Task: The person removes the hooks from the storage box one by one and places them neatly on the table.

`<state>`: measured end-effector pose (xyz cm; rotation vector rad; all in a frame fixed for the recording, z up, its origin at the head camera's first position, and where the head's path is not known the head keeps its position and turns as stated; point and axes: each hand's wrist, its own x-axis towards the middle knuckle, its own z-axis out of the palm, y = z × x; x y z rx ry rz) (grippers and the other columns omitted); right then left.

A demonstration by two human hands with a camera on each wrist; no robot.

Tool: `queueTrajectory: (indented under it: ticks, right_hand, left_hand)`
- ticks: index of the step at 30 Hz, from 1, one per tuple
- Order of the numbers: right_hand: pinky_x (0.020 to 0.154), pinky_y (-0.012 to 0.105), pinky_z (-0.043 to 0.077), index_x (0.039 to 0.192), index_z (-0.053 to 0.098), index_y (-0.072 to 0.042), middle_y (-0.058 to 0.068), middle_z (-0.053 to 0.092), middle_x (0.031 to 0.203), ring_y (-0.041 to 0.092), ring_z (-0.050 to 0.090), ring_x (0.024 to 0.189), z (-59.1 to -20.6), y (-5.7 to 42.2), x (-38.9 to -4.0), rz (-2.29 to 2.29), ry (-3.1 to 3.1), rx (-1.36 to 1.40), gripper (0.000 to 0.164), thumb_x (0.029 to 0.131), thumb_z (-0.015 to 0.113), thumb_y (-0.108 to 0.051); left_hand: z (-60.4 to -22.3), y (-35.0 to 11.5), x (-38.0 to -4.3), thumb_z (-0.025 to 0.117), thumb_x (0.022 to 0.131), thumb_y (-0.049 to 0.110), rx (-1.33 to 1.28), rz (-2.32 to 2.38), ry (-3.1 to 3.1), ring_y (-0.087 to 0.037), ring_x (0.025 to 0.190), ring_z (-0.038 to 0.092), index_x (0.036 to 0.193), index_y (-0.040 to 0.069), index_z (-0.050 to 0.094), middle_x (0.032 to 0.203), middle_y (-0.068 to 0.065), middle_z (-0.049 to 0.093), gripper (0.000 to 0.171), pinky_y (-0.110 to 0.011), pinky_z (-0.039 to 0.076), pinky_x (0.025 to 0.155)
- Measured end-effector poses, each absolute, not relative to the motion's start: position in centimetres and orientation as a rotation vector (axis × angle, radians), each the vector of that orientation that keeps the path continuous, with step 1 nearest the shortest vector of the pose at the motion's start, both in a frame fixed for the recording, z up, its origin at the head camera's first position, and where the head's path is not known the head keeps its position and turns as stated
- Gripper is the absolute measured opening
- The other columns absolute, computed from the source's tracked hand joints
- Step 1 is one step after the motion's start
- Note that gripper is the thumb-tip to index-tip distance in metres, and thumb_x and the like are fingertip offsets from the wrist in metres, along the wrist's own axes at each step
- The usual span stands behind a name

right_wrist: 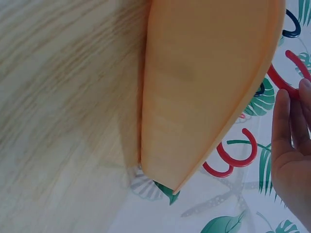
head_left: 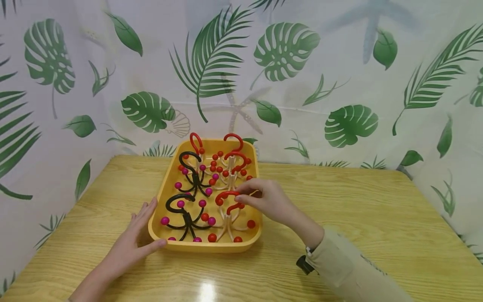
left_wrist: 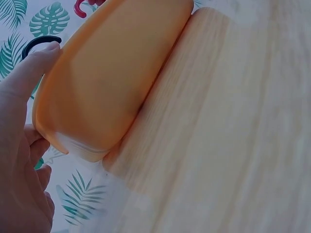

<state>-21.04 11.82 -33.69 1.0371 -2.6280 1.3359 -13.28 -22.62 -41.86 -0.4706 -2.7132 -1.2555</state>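
Note:
A yellow tray (head_left: 203, 247) holds several ball-tipped racks, each with a curved hook over spreading arms. In the head view, my right hand (head_left: 269, 199) pinches the red hook (head_left: 227, 194) of the front right rack, which has pale arms (head_left: 227, 228) and red balls. The fingertips hide part of that hook's curve. The right wrist view shows the red hook (right_wrist: 282, 82) between thumb and fingers. My left hand (head_left: 132, 237) rests against the tray's front left corner, thumb at the front rim and fingers along the side. A black rack (head_left: 187, 220) with magenta balls stands nearest it.
Behind stand another black rack (head_left: 195, 178) and more racks with red hooks (head_left: 235, 142). The tray sits on a wood-grain table (head_left: 339, 218). A leaf-printed cloth (head_left: 234, 63) hangs along the back and sides.

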Motion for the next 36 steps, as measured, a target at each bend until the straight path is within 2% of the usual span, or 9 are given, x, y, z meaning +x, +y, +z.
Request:
queueTrajectory:
  ticks: [12,19,28,36]
  right_hand:
    - [0.067,0.027,0.057,0.097,0.072,-0.004,0.001,0.070,0.087,0.015,0.066,0.075,-31.0,11.8,-20.3,1.363,-2.543,0.990,0.013,0.086,0.071,-0.010]
    - [0.067,0.027,0.056,0.097,0.072,-0.002,0.002,0.070,0.088,0.012,0.064,0.074,-29.1,12.6,-20.2,1.330,-2.465,0.949,0.014,0.086,0.072,-0.010]
    - [0.065,0.021,0.055,0.097,0.072,-0.002,0.007,0.070,0.087,0.022,0.066,0.072,-27.7,14.9,-21.2,1.304,-2.394,0.825,0.014,0.086,0.072,-0.010]
    - [0.068,0.015,0.053,0.098,0.071,-0.001,0.009,0.071,0.087,0.020,0.068,0.075,-27.3,17.9,-23.1,1.191,-2.401,0.675,0.018,0.087,0.071,-0.016]
  left_hand:
    - [-41.6,-22.6,-13.2,0.074,0.084,0.028,-0.465,-1.273,-2.713,-0.041,0.143,0.005,0.155,0.022,0.014,0.158,-0.010,0.014,0.093,-0.057,-0.001,0.113]
    - [-41.5,-22.6,-13.2,0.074,0.084,0.027,-0.472,-1.280,-2.711,-0.041,0.143,0.005,0.155,0.022,0.014,0.158,-0.012,0.014,0.093,-0.058,-0.001,0.113]
    - [-41.9,-22.7,-13.3,0.073,0.085,0.030,-0.464,-1.259,-2.726,-0.040,0.143,0.004,0.155,0.025,0.012,0.158,-0.010,0.013,0.093,-0.059,0.001,0.113]
    - [-41.9,-22.7,-13.3,0.073,0.085,0.031,-0.433,-1.279,-2.744,-0.038,0.144,0.003,0.155,0.028,0.011,0.159,-0.008,0.012,0.093,-0.060,0.002,0.112]
